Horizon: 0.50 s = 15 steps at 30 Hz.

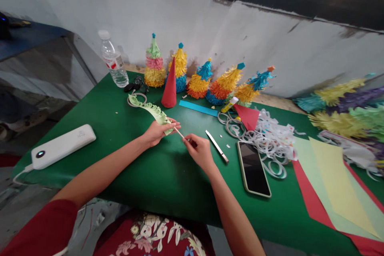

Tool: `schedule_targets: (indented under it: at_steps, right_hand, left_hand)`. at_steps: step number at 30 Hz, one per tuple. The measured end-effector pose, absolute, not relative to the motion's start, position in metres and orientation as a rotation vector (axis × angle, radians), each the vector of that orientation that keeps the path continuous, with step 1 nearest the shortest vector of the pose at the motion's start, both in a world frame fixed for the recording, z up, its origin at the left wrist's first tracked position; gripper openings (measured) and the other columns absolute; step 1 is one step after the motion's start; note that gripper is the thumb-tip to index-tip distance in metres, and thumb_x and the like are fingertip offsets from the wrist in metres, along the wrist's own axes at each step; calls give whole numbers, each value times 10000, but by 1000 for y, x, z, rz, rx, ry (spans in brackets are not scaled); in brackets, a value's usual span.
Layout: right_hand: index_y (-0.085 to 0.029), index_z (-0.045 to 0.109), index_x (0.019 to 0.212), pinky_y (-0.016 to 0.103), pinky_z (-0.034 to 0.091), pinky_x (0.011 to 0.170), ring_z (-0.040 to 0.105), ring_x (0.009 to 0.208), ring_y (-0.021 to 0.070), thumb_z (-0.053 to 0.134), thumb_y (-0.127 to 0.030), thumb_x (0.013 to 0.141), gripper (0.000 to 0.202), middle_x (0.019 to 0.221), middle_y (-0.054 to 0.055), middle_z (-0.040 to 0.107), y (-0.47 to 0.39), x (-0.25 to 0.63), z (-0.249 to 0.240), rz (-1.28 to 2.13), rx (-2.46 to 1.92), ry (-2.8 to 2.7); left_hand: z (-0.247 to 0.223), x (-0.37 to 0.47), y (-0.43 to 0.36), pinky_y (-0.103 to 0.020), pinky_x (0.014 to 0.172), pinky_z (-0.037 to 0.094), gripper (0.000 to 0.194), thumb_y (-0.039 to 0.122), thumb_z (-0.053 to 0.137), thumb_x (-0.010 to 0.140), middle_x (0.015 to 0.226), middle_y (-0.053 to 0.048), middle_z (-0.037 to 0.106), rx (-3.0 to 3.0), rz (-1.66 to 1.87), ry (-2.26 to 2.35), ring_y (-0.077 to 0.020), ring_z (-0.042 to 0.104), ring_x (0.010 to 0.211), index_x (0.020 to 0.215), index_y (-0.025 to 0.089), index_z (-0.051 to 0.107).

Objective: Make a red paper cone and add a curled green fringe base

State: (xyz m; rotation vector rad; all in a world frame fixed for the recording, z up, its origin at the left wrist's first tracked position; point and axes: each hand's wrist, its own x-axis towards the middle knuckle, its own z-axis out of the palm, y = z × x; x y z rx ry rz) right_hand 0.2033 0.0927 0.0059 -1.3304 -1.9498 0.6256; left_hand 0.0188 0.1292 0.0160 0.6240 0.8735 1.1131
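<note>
A light green paper strip [154, 111] with a curled, fringed edge is in my left hand [157, 131], its far end stretching toward the back left. My right hand [197, 149] pinches a thin pale stick [179, 132], whose far tip meets the strip at my left fingers. Behind my hands a plain red paper cone [170, 88] stands upright on the green table. A flat blue paper strip [198, 108] lies to its right. Closed tweezers or a slim cutter [216, 146] rest just right of my right hand.
Fringed paper trees [154, 64] line the wall side. A water bottle [114, 62] stands back left, a white power bank [63, 147] at left. A phone [253, 169], white paper curls [273, 134], a glue stick [229, 105] and coloured sheets [339, 180] lie at right.
</note>
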Motion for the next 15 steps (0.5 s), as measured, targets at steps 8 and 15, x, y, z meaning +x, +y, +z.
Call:
schedule_targets:
  at_steps: [8,15]
  right_hand:
    - [-197,644,740,215,328,505,436,465,102,528,-339,868,224,516,-22,531,93,204,3,551,-1339,-1995]
    - [-195,650,746,218,340,537,460,483,108,531,-342,873,227,536,-12,552,94,205,3,540,-1357,-2032]
  left_hand:
    - [10,17,132,-414,894,508,242,128,792,633,854,-76,717,683,1102,948,-190,703,792,819,115,639]
    - [15,15,132,-395,938,487,246,44,735,628,1006,-100,702,669,1055,976,-223,695,923,848,117,653]
